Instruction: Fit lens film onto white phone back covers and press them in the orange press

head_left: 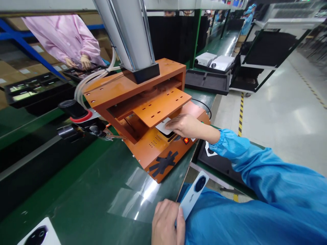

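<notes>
My left hand (167,221), low at the bench's front edge, is closed on a white phone back cover (192,197) with a dark oval camera area, held tilted. Under the raised plate of an orange press (149,108), the bent fingers of my right hand (182,125) grip the edge of another white phone back cover (163,125). That cover lies at the press's bed, partly hidden by the plate and my fingers. A lit red switch (186,140) is just below my right wrist. Black tape strips (163,163) cross the press's front.
Another white cover (38,234) lies at the bottom left of the green bench (84,204). A black tray (224,163) with a white piece sits beneath my right forearm. Across the bench a co-worker in pink (66,37) handles trays. A cart (265,54) stands at the right.
</notes>
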`<action>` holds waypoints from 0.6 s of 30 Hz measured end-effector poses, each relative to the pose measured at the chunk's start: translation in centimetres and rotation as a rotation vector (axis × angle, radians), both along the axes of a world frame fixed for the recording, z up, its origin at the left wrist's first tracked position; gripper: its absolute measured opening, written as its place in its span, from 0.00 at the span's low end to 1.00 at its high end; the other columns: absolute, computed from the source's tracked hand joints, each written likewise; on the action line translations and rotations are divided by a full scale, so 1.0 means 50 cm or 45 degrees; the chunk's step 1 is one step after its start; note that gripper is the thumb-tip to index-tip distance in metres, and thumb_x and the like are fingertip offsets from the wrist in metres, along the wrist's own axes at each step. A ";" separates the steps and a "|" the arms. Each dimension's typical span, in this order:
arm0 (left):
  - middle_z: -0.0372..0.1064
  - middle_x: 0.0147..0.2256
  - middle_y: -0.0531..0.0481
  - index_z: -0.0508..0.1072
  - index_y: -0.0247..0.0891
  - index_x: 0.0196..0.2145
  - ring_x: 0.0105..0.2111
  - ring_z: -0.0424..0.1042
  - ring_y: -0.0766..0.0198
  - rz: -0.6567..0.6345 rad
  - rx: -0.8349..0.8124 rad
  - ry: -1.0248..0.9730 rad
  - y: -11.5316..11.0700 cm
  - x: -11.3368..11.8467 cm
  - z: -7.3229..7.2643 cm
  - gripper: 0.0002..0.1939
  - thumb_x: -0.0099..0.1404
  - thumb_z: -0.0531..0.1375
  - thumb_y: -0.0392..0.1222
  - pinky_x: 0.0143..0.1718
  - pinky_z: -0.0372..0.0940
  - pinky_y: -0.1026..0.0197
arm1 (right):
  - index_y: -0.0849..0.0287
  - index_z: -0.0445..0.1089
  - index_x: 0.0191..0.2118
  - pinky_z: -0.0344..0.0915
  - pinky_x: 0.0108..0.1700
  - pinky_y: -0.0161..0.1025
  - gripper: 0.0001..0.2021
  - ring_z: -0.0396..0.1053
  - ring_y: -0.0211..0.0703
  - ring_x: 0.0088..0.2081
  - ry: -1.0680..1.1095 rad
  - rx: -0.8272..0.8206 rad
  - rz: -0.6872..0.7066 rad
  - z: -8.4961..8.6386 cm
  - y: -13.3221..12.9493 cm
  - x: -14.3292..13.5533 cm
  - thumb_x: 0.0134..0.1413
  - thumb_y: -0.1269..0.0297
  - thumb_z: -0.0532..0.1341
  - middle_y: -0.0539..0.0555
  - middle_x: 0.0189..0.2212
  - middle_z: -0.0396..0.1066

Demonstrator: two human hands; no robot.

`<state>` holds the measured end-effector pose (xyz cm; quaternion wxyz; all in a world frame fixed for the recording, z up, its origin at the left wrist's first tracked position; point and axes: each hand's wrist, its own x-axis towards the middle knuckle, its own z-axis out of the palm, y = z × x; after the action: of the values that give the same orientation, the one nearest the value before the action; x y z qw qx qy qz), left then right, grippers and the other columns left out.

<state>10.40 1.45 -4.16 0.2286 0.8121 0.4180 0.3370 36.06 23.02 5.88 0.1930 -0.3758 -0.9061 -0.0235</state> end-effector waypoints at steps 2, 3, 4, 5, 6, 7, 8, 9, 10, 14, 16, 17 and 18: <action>0.64 0.26 0.51 0.67 0.41 0.30 0.29 0.65 0.62 -0.005 0.001 0.009 -0.001 -0.001 0.000 0.12 0.71 0.51 0.32 0.36 0.58 0.58 | 0.54 0.77 0.50 0.70 0.52 0.43 0.14 0.76 0.45 0.49 -0.024 -0.060 0.019 0.012 -0.003 0.000 0.67 0.71 0.56 0.52 0.50 0.78; 0.64 0.26 0.51 0.67 0.40 0.30 0.29 0.65 0.62 -0.007 -0.001 0.012 -0.001 -0.001 -0.001 0.12 0.71 0.51 0.32 0.36 0.58 0.58 | 0.54 0.77 0.50 0.70 0.52 0.43 0.14 0.76 0.45 0.50 -0.036 -0.087 0.034 0.019 -0.002 0.001 0.66 0.71 0.56 0.53 0.51 0.78; 0.64 0.27 0.52 0.67 0.40 0.31 0.30 0.64 0.62 -0.009 -0.005 0.015 -0.002 -0.002 -0.002 0.12 0.71 0.51 0.31 0.36 0.57 0.58 | 0.55 0.77 0.50 0.70 0.52 0.43 0.14 0.75 0.46 0.51 -0.042 -0.110 0.043 0.025 -0.001 0.003 0.66 0.70 0.57 0.53 0.52 0.77; 0.63 0.27 0.52 0.67 0.40 0.31 0.30 0.64 0.62 -0.012 -0.013 0.016 -0.003 -0.002 -0.003 0.12 0.71 0.51 0.31 0.37 0.57 0.58 | 0.56 0.77 0.50 0.70 0.53 0.43 0.13 0.74 0.47 0.53 -0.052 -0.134 0.062 0.031 0.001 0.004 0.65 0.69 0.58 0.53 0.53 0.77; 0.63 0.27 0.52 0.66 0.40 0.30 0.30 0.64 0.63 -0.014 -0.023 0.017 -0.004 -0.002 -0.004 0.12 0.71 0.51 0.31 0.37 0.57 0.58 | 0.57 0.77 0.51 0.70 0.55 0.44 0.12 0.73 0.48 0.54 -0.063 -0.159 0.087 0.035 0.005 0.006 0.65 0.67 0.60 0.54 0.54 0.76; 0.63 0.27 0.52 0.66 0.40 0.30 0.30 0.63 0.63 -0.016 -0.034 0.017 -0.004 -0.001 -0.005 0.12 0.71 0.51 0.31 0.37 0.56 0.58 | 0.58 0.76 0.51 0.69 0.56 0.44 0.12 0.72 0.49 0.55 -0.072 -0.185 0.114 0.038 0.009 0.008 0.65 0.65 0.62 0.56 0.54 0.76; 0.62 0.27 0.52 0.66 0.39 0.30 0.30 0.63 0.64 -0.015 -0.043 0.018 -0.005 -0.001 -0.007 0.12 0.71 0.51 0.31 0.37 0.56 0.59 | 0.60 0.76 0.51 0.69 0.57 0.45 0.13 0.72 0.49 0.56 -0.078 -0.210 0.137 0.039 0.015 0.010 0.64 0.62 0.63 0.57 0.54 0.75; 0.62 0.27 0.52 0.65 0.39 0.29 0.30 0.63 0.64 -0.015 -0.049 0.018 -0.006 -0.001 -0.008 0.12 0.71 0.51 0.31 0.37 0.56 0.59 | 0.61 0.76 0.51 0.68 0.58 0.46 0.15 0.71 0.50 0.57 -0.078 -0.227 0.155 0.038 0.020 0.011 0.63 0.60 0.65 0.58 0.54 0.75; 0.62 0.27 0.53 0.65 0.39 0.29 0.30 0.63 0.64 -0.015 -0.051 0.019 -0.007 0.000 -0.010 0.12 0.71 0.51 0.31 0.37 0.56 0.59 | 0.61 0.75 0.52 0.67 0.59 0.46 0.16 0.70 0.51 0.57 -0.072 -0.236 0.165 0.035 0.025 0.011 0.62 0.59 0.65 0.58 0.54 0.75; 0.61 0.27 0.53 0.65 0.39 0.29 0.30 0.62 0.64 -0.026 -0.038 0.030 -0.009 -0.001 -0.014 0.13 0.71 0.51 0.31 0.36 0.56 0.59 | 0.59 0.73 0.53 0.66 0.60 0.48 0.17 0.70 0.50 0.57 0.012 -0.219 0.125 0.015 0.037 0.006 0.62 0.59 0.66 0.57 0.53 0.75; 0.61 0.27 0.53 0.66 0.39 0.29 0.30 0.62 0.64 -0.036 -0.042 0.037 -0.009 -0.002 -0.009 0.13 0.72 0.51 0.31 0.36 0.56 0.59 | 0.60 0.71 0.56 0.66 0.59 0.48 0.19 0.70 0.50 0.55 0.044 -0.223 0.090 0.004 0.040 0.002 0.63 0.58 0.65 0.58 0.53 0.74; 0.61 0.27 0.53 0.66 0.39 0.30 0.30 0.62 0.64 -0.044 -0.046 0.043 -0.007 -0.002 -0.005 0.13 0.72 0.51 0.31 0.36 0.56 0.58 | 0.60 0.69 0.57 0.66 0.59 0.48 0.20 0.70 0.50 0.56 0.053 -0.213 0.078 -0.001 0.042 -0.001 0.64 0.58 0.63 0.59 0.53 0.73; 0.62 0.27 0.53 0.66 0.39 0.30 0.30 0.62 0.64 -0.053 -0.050 0.053 -0.005 -0.002 0.000 0.12 0.72 0.51 0.31 0.36 0.56 0.58 | 0.61 0.68 0.58 0.65 0.59 0.49 0.20 0.69 0.51 0.57 0.057 -0.196 0.071 -0.006 0.043 -0.004 0.65 0.58 0.62 0.60 0.54 0.73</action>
<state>10.32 1.20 -4.17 0.2426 0.8228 0.4122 0.3071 35.86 25.19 5.59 0.1844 -0.3644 -0.9108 0.0602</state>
